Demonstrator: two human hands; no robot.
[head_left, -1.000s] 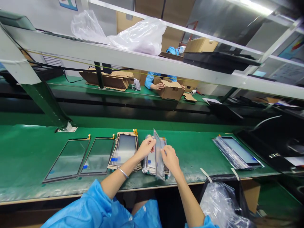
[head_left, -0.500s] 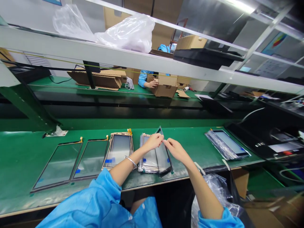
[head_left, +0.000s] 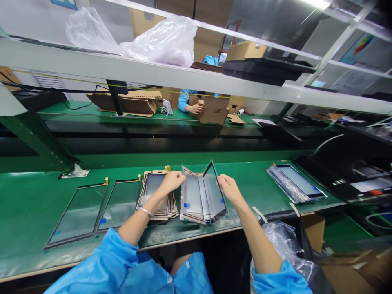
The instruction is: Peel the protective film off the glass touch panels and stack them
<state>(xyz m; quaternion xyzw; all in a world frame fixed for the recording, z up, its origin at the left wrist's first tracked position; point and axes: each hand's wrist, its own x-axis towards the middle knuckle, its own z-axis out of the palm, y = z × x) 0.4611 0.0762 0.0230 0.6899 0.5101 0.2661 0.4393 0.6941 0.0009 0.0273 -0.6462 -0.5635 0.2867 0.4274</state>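
Observation:
My left hand (head_left: 175, 179) is closed, its fingertips pinching the edge of a clear plastic sheet (head_left: 183, 170) over the middle stack. With closed fingers my right hand (head_left: 228, 187) grips the right edge of a black-framed glass panel (head_left: 215, 194), which is tilted up. Below both lies a stack of wrapped panels (head_left: 192, 196) with a blue tab on top. Beneath my left forearm rests another stack of panels (head_left: 154, 188) with tan-edged layers, partly covered. Two single glass panels, a far-left one (head_left: 76, 212) and its neighbour (head_left: 121, 202), lie flat on the green bench.
More wrapped panels (head_left: 294, 183) lie at the right, near a black bag-like sheet (head_left: 337, 163). A bin with clear plastic (head_left: 281, 241) hangs by the front edge. A shelf beam (head_left: 171, 73) crosses above. Beyond it, a co-worker's hand (head_left: 195, 108) touches a cardboard box (head_left: 214, 109).
My hands were close together at the panel's top; now they are apart, the left moved left with the plastic. The panel has tilted up and opened away from the stack.

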